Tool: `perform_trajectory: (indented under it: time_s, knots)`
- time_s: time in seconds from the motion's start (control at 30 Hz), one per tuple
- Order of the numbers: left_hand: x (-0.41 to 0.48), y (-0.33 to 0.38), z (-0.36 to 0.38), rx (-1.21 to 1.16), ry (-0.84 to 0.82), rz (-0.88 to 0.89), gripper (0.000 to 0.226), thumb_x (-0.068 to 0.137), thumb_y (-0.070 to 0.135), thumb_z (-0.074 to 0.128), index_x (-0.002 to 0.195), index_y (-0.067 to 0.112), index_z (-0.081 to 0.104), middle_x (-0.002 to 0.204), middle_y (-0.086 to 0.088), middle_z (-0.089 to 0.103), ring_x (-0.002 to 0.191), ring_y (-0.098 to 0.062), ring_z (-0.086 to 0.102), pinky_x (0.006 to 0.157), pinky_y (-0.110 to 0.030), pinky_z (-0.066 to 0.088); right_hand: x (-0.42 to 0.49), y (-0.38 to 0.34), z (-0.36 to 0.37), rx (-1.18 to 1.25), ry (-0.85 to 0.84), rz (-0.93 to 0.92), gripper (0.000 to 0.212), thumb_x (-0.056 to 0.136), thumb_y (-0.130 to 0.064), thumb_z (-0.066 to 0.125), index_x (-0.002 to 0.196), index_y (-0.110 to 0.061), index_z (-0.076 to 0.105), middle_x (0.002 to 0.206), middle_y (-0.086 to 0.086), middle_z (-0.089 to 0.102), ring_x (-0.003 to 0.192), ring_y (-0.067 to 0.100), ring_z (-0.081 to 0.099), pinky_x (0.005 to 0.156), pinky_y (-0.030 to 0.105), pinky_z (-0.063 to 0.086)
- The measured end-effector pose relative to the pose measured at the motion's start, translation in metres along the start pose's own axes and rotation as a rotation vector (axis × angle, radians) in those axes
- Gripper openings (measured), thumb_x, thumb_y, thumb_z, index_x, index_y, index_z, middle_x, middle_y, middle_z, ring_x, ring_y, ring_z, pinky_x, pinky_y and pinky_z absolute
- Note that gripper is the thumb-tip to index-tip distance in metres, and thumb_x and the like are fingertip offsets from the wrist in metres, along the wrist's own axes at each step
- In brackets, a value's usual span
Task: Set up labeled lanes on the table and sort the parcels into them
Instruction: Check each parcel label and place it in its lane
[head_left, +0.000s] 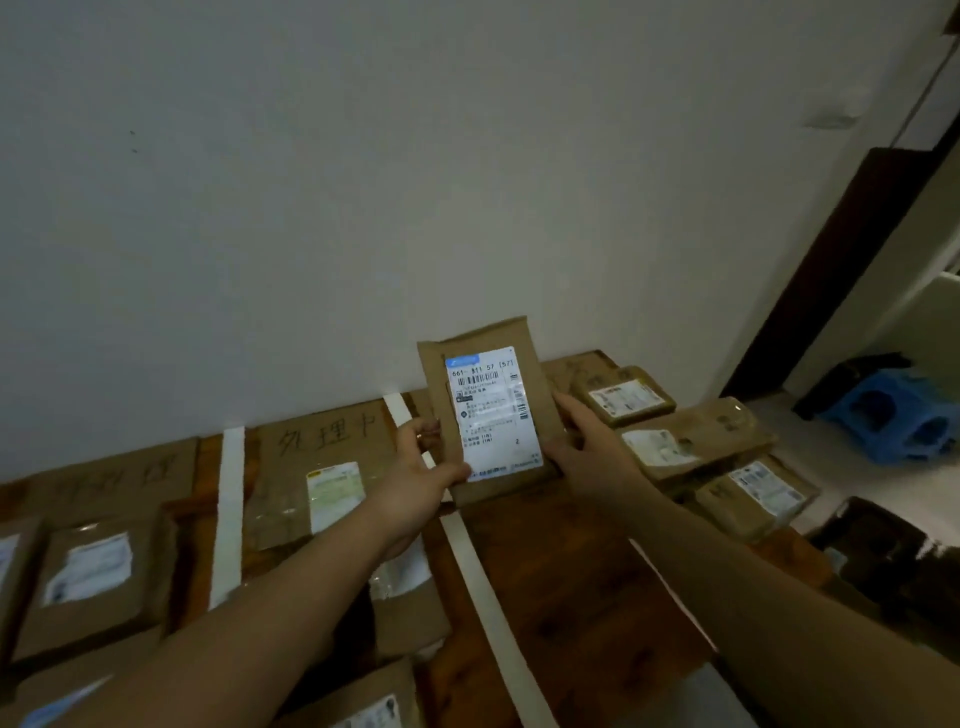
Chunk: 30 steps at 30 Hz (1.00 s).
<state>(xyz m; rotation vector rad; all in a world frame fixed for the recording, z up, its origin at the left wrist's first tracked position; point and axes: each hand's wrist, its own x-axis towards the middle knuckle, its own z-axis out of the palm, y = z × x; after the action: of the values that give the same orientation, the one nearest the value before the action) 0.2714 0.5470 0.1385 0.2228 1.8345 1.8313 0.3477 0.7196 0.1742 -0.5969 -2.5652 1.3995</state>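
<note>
Parcel in brown paper (540, 387) sits just right of the frame's centre, held upright in the air above the dark wooden table (571, 571), with its white shipping label (491, 410) facing me. My left hand (421, 467) grips its lower left corner, thumb laid across the bottom of the label and the fingers curled round behind. My right hand (587, 441) clasps the right edge, with the fingers wrapped round the side. Both forearms reach up from the lower edge of the frame.

Below, white tape strips split the table into lanes: one strip (228, 519) runs down the left of centre, and another (467, 551) runs from behind the held parcel toward the bottom of the frame. Between them a cardboard sign (327, 434) with handwritten characters lies against the wall (363, 182), and a parcel with a pale label (322, 493) lies just below it. Further left lies a second sign (119, 478), whose writing is too blurred for me to read, with a flat parcel (88, 571) beneath it at the left edge.

At the right of the frame a loose pile of parcels crowds the table's end: one at the top (623, 397), one in the middle (691, 441) and one lower down (753, 493), all with labels showing. Past them, on the floor at the right edge, stands a blue stool (893, 415).
</note>
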Motion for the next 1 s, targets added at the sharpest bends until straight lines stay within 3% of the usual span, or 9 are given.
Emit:
perform_trajectory:
  time_s: [0.1, 0.2, 0.23, 0.37, 0.5, 0.6, 0.7, 0.87, 1.0]
  knots:
    - [0.021, 0.004, 0.015, 0.028, 0.115, 0.079, 0.053, 0.087, 0.001, 0.059, 0.119, 0.032, 0.029, 0.137, 0.004, 0.039, 0.101, -0.016, 0.059, 0.078, -0.037, 0.058, 0.036, 0.008, -0.013, -0.011, -0.036, -0.131, 0.049, 0.098, -0.022, 0.048, 0.144, -0.029, 0.034, 0.135, -0.007, 0.049, 0.124, 0.015, 0.047, 0.101, 0.041, 0.046]
    - [0.042, 0.012, 0.036, 0.015, 0.223, 0.139, 0.053, 0.086, -0.001, 0.059, 0.113, 0.036, 0.033, 0.135, 0.001, 0.045, 0.099, -0.019, 0.063, 0.083, -0.05, 0.055, 0.066, 0.017, -0.029, 0.069, -0.072, -0.276, 0.045, 0.098, -0.018, 0.049, 0.137, -0.035, 0.036, 0.116, -0.027, 0.049, 0.105, -0.004, 0.054, 0.086, 0.019, 0.05]
    - [0.047, 0.015, 0.042, 0.014, 0.25, 0.155, 0.052, 0.086, -0.001, 0.059, 0.11, 0.039, 0.035, 0.129, 0.001, 0.05, 0.098, -0.02, 0.065, 0.082, -0.052, 0.055, 0.075, 0.023, -0.035, 0.12, -0.073, -0.302, 0.044, 0.097, -0.017, 0.05, 0.133, -0.039, 0.036, 0.114, -0.028, 0.051, 0.104, -0.005, 0.057, 0.083, 0.02, 0.053]
    - [0.065, 0.022, 0.064, 0.047, 0.313, 0.197, 0.058, 0.085, 0.004, 0.061, 0.102, 0.053, 0.037, 0.127, 0.005, 0.052, 0.112, -0.024, 0.059, 0.074, -0.046, 0.059, 0.103, 0.046, -0.05, 0.243, -0.108, -0.338, 0.047, 0.096, -0.016, 0.051, 0.134, -0.04, 0.036, 0.126, -0.018, 0.057, 0.111, -0.001, 0.058, 0.085, 0.024, 0.055]
    - [0.083, 0.002, 0.074, 0.062, 0.344, 0.115, 0.048, 0.09, 0.006, 0.058, 0.118, 0.039, 0.038, 0.126, 0.01, 0.05, 0.11, -0.014, 0.056, 0.071, -0.024, 0.058, 0.131, 0.082, -0.036, 0.171, -0.166, -0.234, 0.05, 0.095, -0.025, 0.052, 0.14, -0.039, 0.035, 0.134, -0.012, 0.046, 0.117, 0.008, 0.054, 0.093, 0.034, 0.053]
    - [0.101, -0.034, 0.078, 0.191, 0.29, -0.082, 0.057, 0.089, 0.013, 0.06, 0.136, 0.033, 0.034, 0.136, 0.001, 0.048, 0.112, -0.014, 0.055, 0.088, -0.032, 0.054, 0.148, 0.117, -0.007, 0.017, -0.283, -0.061, 0.05, 0.096, -0.028, 0.05, 0.142, -0.036, 0.034, 0.135, -0.007, 0.045, 0.119, 0.011, 0.052, 0.087, 0.029, 0.053]
    - [0.114, -0.069, 0.081, 0.305, 0.262, -0.228, 0.055, 0.09, 0.018, 0.059, 0.138, 0.034, 0.037, 0.134, 0.001, 0.048, 0.116, -0.015, 0.052, 0.091, -0.027, 0.048, 0.15, 0.144, 0.014, -0.064, -0.371, 0.103, 0.049, 0.098, -0.023, 0.046, 0.145, -0.029, 0.032, 0.139, -0.001, 0.042, 0.12, 0.015, 0.049, 0.073, 0.014, 0.043]
    - [0.117, -0.095, 0.082, 0.355, 0.209, -0.244, 0.06, 0.092, 0.011, 0.057, 0.141, 0.032, 0.029, 0.123, 0.016, 0.05, 0.122, -0.009, 0.047, 0.101, -0.025, 0.041, 0.153, 0.176, 0.036, -0.111, -0.439, 0.161, 0.051, 0.1, -0.025, 0.044, 0.148, -0.027, 0.027, 0.142, 0.001, 0.037, 0.128, 0.019, 0.044, 0.092, 0.025, 0.042]
    - [0.117, -0.109, 0.079, 0.493, 0.24, -0.2, 0.067, 0.089, 0.014, 0.061, 0.144, 0.031, 0.027, 0.142, 0.008, 0.04, 0.131, -0.012, 0.04, 0.108, -0.035, 0.039, 0.156, 0.187, 0.048, -0.122, -0.467, 0.17, 0.059, 0.099, -0.027, 0.045, 0.152, -0.027, 0.018, 0.146, 0.001, 0.032, 0.129, 0.02, 0.042, 0.098, 0.03, 0.044]
